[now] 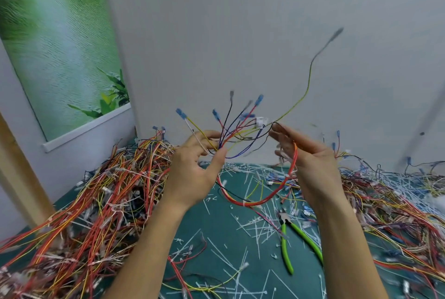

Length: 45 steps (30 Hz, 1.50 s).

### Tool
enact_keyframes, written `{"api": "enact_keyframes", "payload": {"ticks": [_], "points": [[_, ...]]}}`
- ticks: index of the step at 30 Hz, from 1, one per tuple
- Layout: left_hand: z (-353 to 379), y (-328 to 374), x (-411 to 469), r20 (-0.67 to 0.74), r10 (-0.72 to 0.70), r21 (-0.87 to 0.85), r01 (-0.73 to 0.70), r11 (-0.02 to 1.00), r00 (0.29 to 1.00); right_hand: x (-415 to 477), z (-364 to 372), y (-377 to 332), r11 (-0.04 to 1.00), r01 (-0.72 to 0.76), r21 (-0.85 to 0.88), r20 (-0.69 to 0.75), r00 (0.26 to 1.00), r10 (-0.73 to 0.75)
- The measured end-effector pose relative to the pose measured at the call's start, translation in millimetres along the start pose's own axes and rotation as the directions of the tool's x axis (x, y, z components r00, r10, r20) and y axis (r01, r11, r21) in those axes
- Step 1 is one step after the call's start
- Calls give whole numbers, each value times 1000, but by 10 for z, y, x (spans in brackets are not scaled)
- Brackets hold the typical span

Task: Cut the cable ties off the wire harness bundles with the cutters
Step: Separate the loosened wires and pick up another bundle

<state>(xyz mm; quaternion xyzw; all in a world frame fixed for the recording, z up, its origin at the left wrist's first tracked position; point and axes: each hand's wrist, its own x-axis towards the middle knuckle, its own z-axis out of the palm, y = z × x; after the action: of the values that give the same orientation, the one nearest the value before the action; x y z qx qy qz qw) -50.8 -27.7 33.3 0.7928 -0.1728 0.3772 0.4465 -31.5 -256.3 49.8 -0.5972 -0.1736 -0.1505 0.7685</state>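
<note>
Wall [240, 33] closes off the far edge of the mat [192, 224], with a poster [55, 45] hanging to your left. A wooden post [21, 166] stands at the left edge. The left pile [101, 202] of wires covers that whole side of the mat and runs out of frame at the bottom. The right pile [390, 202] does the same on the other side. The only open room is the lane between them, and it's littered with cut ties [255, 224]. Both your hands are up over that lane, near the wall. Your left hand [192, 166] pinches the harness [231, 135] between thumb and forefinger. Its wires fan upward from the pinch, one long yellow-green lead whipping high to the right, blurred. Your right hand [310, 154] is just beside the fan with its fingers nearly straight. A red loop of the harness runs across them and hangs under both hands, above the mat. The cutters [284, 233] lie on the mat under your right forearm, in neither hand. Their green handles are spread and point toward you, close to the right pile's edge.
</note>
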Motion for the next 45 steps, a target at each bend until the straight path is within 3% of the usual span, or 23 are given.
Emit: {"api": "enact_keyframes", "payload": {"ticks": [4, 8, 12, 18, 25, 30, 34, 37, 40, 42, 45], "points": [[-31, -41, 11, 4, -24, -34, 24, 999, 1000, -9, -11, -15, 975, 189, -113, 18, 982, -188], [-79, -9, 35, -57, -38, -43, 36, 998, 998, -2, -19, 17, 948, 225, -223, 25, 974, -225], [-125, 36, 59, -130, -52, 54, 59, 997, 990, -13, -24, 13, 896, 261, -358, 13, 961, -275], [-168, 62, 73, -181, -40, 209, 79, 975, 983, 15, -61, 39, 848, 255, -465, 37, 962, -270], [-180, 25, 77, -195, -66, 236, 112, 965, 979, 3, -70, 26, 891, 202, -407, 22, 977, -211], [-155, 13, 57, -147, -82, 14, 85, 996, 986, 16, -47, 63, 957, 45, -286, -45, 997, -61], [-100, -1, 39, -121, -40, -43, 35, 998, 992, 19, -7, 81, 978, -50, -203, -79, 996, 34], [-80, 9, 19, -131, 17, -138, -35, 990, 991, 14, 49, 34, 993, -116, 18, -46, 992, 116], [-54, 53, 31, -149, 40, -281, -81, 956, 988, 26, 87, -34, 934, -162, 319, -7, 985, 173], [-13, 95, 51, -125, -97, -462, 28, 886, 987, 37, 83, -73, 897, -210, 390, 28, 976, 217], [47, 143, 57, -36, -276, -723, 166, 671, 961, 51, 47, -90, 843, -303, 445, 100, 952, 289]]}}
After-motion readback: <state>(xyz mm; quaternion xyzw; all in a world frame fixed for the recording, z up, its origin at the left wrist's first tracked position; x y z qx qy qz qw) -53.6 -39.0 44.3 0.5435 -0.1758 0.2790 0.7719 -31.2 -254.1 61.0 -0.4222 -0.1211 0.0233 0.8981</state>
